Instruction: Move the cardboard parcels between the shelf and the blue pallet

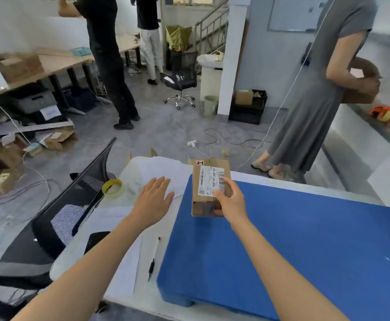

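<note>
A small cardboard parcel (pixel 206 181) with a white barcode label sits at the far left corner of the blue pallet (pixel 293 246). My right hand (pixel 230 200) grips the parcel's near right side, thumb across the label. My left hand (pixel 153 200) hovers flat with straight fingers over the white table, just left of the pallet and parcel, holding nothing. No shelf is plainly in view.
A tape roll (pixel 113 187), a pen (pixel 153 260), papers and a dark phone (pixel 96 239) lie on the white table (pixel 129 281). A black mesh chair (pixel 73 205) stands at its left. A person in a grey dress (pixel 312 100) carries a box at right; two people stand further back.
</note>
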